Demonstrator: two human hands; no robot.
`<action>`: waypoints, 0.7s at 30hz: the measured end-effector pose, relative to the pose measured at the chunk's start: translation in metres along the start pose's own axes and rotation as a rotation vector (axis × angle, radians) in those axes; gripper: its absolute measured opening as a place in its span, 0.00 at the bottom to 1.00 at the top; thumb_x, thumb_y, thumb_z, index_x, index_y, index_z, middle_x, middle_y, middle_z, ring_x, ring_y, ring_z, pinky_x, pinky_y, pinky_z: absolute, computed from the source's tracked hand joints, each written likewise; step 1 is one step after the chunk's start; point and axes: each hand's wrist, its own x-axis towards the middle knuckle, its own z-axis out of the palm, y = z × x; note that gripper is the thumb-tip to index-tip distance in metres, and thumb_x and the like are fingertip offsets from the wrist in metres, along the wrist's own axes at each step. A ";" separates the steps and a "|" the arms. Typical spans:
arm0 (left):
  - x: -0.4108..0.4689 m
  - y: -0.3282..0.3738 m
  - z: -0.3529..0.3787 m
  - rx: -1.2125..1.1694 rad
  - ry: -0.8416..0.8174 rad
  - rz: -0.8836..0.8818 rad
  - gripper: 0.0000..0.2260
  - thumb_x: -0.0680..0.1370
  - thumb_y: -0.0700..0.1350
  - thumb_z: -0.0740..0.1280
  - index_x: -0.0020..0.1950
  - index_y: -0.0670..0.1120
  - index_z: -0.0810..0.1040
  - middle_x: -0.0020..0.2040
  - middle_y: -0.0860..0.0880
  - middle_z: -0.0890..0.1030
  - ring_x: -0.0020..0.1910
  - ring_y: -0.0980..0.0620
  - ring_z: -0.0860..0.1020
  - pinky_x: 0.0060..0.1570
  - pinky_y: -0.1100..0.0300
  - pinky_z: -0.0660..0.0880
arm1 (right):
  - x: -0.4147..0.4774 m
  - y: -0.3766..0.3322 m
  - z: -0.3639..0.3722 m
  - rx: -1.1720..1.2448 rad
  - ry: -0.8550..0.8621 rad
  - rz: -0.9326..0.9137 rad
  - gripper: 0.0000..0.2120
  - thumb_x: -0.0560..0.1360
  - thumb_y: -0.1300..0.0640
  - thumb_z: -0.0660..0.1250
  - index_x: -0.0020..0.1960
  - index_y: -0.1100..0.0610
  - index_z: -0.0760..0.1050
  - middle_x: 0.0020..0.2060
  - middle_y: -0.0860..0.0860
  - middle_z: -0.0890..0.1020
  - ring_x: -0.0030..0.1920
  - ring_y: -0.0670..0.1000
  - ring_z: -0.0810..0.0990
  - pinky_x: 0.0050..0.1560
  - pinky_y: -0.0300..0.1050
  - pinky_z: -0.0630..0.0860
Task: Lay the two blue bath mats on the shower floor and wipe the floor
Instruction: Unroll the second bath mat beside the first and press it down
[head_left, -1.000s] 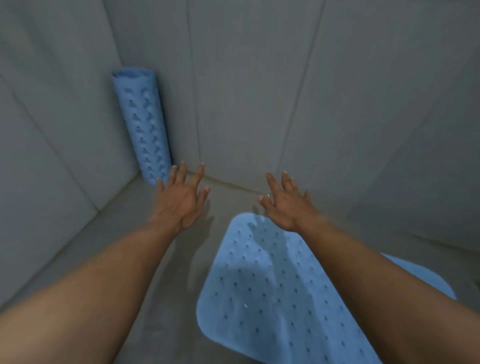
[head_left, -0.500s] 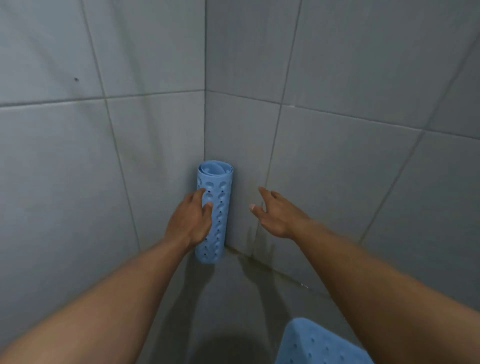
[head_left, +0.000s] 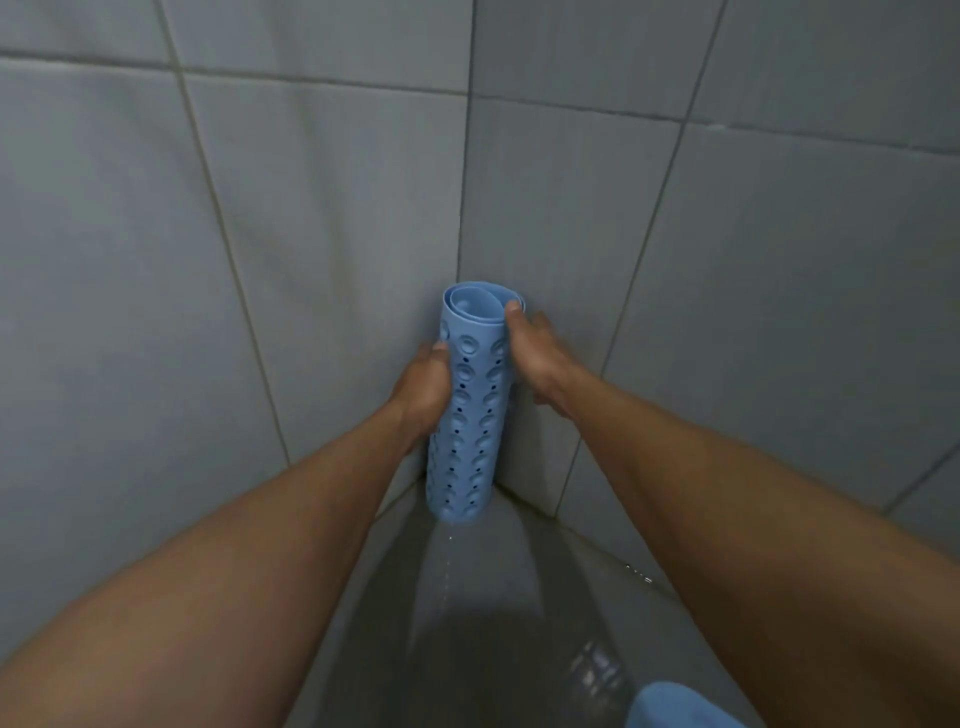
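A rolled-up blue bath mat (head_left: 470, 415) with suction cups and small holes stands upright in the corner of the tiled shower. My left hand (head_left: 423, 389) grips the roll from its left side, around the middle. My right hand (head_left: 537, 358) holds the right side near the top, with the thumb over the roll's upper edge. The roll's bottom end hangs just above the floor, and drops of water fall from it. A corner of the second blue mat (head_left: 670, 706) lies flat on the floor at the bottom right.
Grey tiled walls (head_left: 260, 260) meet in the corner right behind the roll. The wet grey shower floor (head_left: 478, 623) stretches between my forearms, with a shiny patch (head_left: 592, 670) near the flat mat.
My right hand has moved left and closed on the roll, joining my left hand. The roll has lifted slightly off the floor. The view has moved closer to the corner.
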 end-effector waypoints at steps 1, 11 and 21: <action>-0.002 0.001 0.001 -0.034 -0.004 -0.028 0.20 0.84 0.58 0.49 0.61 0.50 0.76 0.58 0.50 0.81 0.51 0.50 0.79 0.43 0.58 0.72 | -0.002 0.001 0.000 0.034 -0.017 -0.018 0.33 0.82 0.36 0.45 0.79 0.54 0.58 0.72 0.49 0.69 0.71 0.52 0.68 0.72 0.56 0.64; -0.048 -0.006 -0.008 -0.336 -0.090 -0.255 0.18 0.85 0.57 0.46 0.61 0.53 0.72 0.55 0.48 0.70 0.51 0.38 0.76 0.58 0.36 0.76 | -0.050 0.017 -0.019 0.401 -0.175 0.213 0.28 0.81 0.33 0.42 0.57 0.48 0.74 0.57 0.56 0.78 0.55 0.57 0.78 0.57 0.62 0.76; -0.122 -0.085 -0.010 -0.482 -0.169 -0.529 0.13 0.83 0.53 0.62 0.57 0.45 0.77 0.47 0.44 0.79 0.47 0.43 0.79 0.56 0.43 0.78 | -0.131 0.091 -0.012 0.420 -0.333 0.497 0.19 0.79 0.42 0.65 0.61 0.55 0.77 0.54 0.59 0.80 0.52 0.58 0.81 0.55 0.60 0.80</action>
